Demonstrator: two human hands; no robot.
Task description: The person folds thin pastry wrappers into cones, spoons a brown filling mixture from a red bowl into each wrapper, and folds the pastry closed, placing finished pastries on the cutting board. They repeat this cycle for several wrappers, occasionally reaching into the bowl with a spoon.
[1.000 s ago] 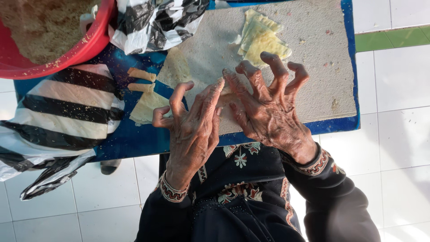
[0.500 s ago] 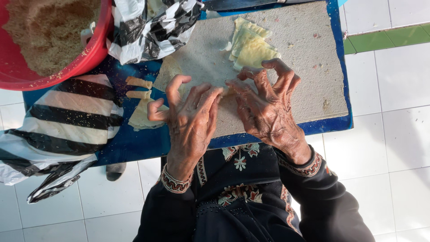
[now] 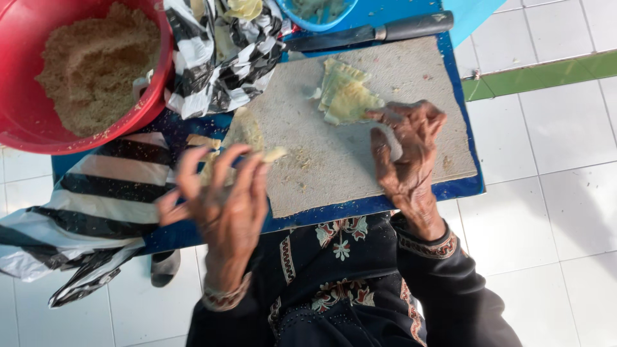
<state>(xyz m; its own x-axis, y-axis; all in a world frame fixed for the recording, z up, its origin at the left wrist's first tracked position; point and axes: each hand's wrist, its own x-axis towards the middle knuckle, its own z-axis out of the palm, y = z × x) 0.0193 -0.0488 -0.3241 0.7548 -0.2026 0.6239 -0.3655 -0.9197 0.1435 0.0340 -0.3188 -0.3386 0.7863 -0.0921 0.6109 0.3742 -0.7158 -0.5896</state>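
My left hand (image 3: 222,193) hovers over the board's left edge, its fingers closed on a thin pale yellow wrapper sheet (image 3: 257,144). On the board's right side my right hand (image 3: 405,154) has its fingers curled, and the fingertips pinch the corner of the folded yellow pastry (image 3: 347,96), which lies on a small stack near the far edge. The grey cutting board (image 3: 411,71) rests on a blue table (image 3: 466,186) and has crumbs scattered on it.
A red bowl (image 3: 26,122) of crumbly brown filling stands at the far left. Black-and-white striped plastic bags (image 3: 218,71) lie beside it and hang off the table's left. A dark-handled knife (image 3: 385,29) and a blue bowl (image 3: 334,14) sit behind the board. White floor tiles surround the table.
Both hands were pressing side by side at the board's near edge. Now the left has gone left and lifted a wrapper, while the right has moved to the folded stack.
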